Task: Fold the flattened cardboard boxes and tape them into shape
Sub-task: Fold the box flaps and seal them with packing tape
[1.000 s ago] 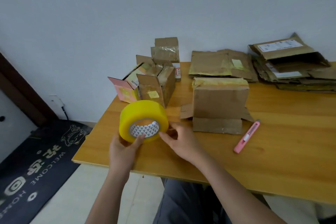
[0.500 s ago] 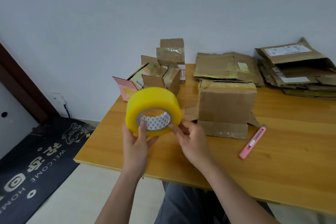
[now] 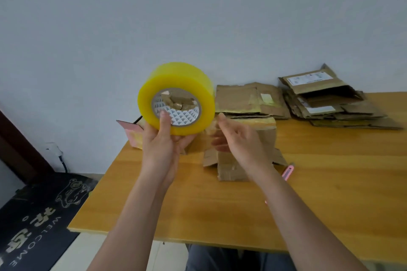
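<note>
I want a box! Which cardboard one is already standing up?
The brown box right behind the right hand; the far cardboard piles lie flat.

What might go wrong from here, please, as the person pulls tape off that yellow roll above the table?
1. The left hand alone has a grip on the big yellow tape roll; a hard tug could slip it.
2. The right hand looks blurred beside the roll, so the loose tape may fold onto itself.
3. The pink utility knife lies half hidden under the right forearm, easily knocked.
</note>
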A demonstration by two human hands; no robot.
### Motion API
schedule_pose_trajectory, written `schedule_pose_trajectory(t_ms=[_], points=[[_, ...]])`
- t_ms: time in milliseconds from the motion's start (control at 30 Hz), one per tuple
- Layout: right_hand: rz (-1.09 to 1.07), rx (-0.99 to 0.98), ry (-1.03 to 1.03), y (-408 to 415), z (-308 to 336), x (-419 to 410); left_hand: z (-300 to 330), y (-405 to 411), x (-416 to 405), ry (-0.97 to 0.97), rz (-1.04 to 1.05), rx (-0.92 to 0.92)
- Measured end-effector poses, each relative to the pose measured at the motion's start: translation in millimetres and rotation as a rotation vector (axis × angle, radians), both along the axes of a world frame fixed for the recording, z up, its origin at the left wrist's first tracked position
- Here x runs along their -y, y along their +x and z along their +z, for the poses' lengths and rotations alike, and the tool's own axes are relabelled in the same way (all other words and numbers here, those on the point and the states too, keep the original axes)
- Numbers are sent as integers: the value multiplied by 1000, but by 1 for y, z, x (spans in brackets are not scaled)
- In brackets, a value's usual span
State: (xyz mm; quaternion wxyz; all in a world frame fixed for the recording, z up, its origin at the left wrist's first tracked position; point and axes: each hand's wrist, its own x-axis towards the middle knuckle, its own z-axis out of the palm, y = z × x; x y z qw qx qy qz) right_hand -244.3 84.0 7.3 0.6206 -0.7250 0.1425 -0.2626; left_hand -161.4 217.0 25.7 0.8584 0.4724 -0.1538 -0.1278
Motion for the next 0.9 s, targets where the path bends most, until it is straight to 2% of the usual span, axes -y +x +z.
schedule_pose_trajectory(t_ms=[133, 367, 600, 733, 900], points=[[-57, -17, 70, -10, 11, 27, 11, -8, 32, 22, -49, 8], [-196, -38, 73, -16, 14, 76, 21, -11, 80, 17, -127, -18], [-183, -35, 94, -4, 20, 98, 18, -2, 116, 12, -181, -74], [-358, -73, -19, 6, 16, 108, 11, 9, 125, 128, -120, -59], [-464, -154, -295, 12, 7, 109, -5, 16, 129, 296, -19, 80]])
